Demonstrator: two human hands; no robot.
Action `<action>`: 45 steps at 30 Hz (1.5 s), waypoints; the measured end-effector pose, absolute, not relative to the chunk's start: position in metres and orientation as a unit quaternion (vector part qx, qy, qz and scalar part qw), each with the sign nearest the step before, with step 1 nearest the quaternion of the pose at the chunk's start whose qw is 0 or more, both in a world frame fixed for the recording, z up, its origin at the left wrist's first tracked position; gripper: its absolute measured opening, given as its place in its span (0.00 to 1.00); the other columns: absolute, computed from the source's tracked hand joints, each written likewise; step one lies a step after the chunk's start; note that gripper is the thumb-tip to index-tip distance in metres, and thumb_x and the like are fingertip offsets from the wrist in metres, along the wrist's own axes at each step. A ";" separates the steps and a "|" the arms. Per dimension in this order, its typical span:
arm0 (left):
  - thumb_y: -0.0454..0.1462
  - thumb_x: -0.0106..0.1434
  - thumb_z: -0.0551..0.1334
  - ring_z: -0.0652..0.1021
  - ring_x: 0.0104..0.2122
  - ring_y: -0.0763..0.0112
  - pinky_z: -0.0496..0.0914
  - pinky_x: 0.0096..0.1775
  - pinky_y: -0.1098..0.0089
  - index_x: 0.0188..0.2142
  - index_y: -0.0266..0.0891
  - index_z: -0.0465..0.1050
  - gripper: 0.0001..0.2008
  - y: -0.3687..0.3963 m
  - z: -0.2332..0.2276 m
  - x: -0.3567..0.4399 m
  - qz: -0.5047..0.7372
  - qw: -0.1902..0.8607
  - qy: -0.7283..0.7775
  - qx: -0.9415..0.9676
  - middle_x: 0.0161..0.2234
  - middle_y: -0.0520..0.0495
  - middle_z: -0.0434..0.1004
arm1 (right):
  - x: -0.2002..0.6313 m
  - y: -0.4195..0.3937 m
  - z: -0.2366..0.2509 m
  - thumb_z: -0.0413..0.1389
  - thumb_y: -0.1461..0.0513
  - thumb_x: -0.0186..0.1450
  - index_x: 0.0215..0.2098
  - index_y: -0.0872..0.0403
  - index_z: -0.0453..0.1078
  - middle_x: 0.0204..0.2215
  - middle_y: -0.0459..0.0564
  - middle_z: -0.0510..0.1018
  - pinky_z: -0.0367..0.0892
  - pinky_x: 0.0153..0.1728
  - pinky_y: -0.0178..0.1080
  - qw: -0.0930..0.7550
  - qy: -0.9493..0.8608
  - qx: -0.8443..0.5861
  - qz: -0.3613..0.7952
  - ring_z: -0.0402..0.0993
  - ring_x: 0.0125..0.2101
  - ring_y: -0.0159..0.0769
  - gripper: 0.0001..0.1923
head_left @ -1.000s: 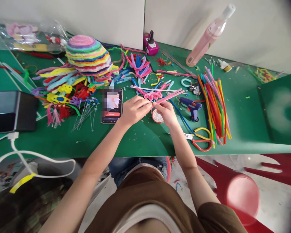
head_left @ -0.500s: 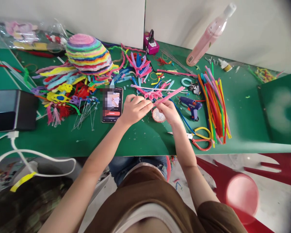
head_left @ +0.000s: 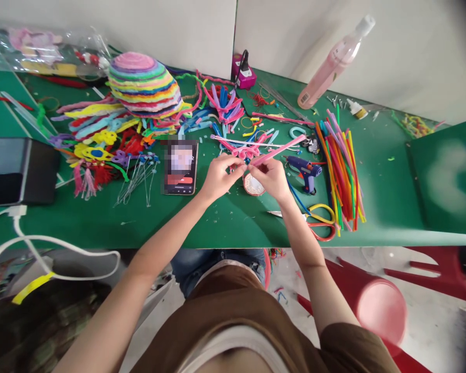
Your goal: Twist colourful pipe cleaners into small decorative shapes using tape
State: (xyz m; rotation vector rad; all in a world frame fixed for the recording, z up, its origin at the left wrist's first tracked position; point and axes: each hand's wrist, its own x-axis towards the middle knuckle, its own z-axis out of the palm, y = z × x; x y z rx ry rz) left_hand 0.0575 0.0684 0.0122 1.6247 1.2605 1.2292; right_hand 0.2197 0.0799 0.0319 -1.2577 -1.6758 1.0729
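Observation:
Both my hands meet over the middle of the green table (head_left: 225, 223). My left hand (head_left: 218, 177) and my right hand (head_left: 271, 178) pinch a pink pipe cleaner (head_left: 280, 149), whose free end slants up to the right. Where the fingertips meet, the stem is hidden. A small round white object (head_left: 252, 185) lies on the table just under my hands. A pink looped pipe-cleaner piece (head_left: 245, 152) lies just beyond them.
A phone (head_left: 179, 167) lies left of my hands. To the right are a blue glue gun (head_left: 303, 168), scissors (head_left: 319, 220) and a bundle of coloured pipe cleaners (head_left: 340, 166). A striped woven hat (head_left: 143, 85), a pink bottle (head_left: 336, 59) and a dark box (head_left: 17, 171) stand around.
My hands stay together on the pink pipe cleaner with only small finger movement. The view has shifted slightly to the left and up.

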 end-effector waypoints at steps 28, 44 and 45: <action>0.36 0.61 0.61 0.77 0.34 0.63 0.61 0.47 0.52 0.27 0.43 0.75 0.07 0.059 0.015 0.053 0.418 0.046 0.496 0.760 0.26 0.50 0.80 | 0.212 0.079 0.035 0.59 0.58 0.55 0.16 0.54 0.62 0.14 0.37 0.55 0.47 0.22 0.34 0.373 -0.635 -0.542 0.405 0.48 0.18 0.22 0.15; 0.42 0.48 0.72 0.78 0.30 0.71 0.72 0.39 0.68 0.27 0.40 0.80 0.10 0.072 0.022 0.048 0.438 0.656 0.434 0.436 0.27 0.49 0.80 | 0.229 0.103 0.036 0.62 0.45 0.56 0.26 0.53 0.72 0.23 0.43 0.73 0.63 0.27 0.35 0.381 -0.660 -0.377 0.526 0.65 0.24 0.28 0.20; 0.42 0.48 0.73 0.79 0.32 0.71 0.72 0.40 0.67 0.29 0.39 0.80 0.10 0.071 0.023 0.048 0.439 0.638 0.440 0.454 0.28 0.49 0.81 | 0.230 0.104 0.034 0.62 0.45 0.56 0.26 0.53 0.71 0.22 0.42 0.72 0.62 0.27 0.34 0.388 -0.647 -0.387 0.529 0.63 0.24 0.26 0.20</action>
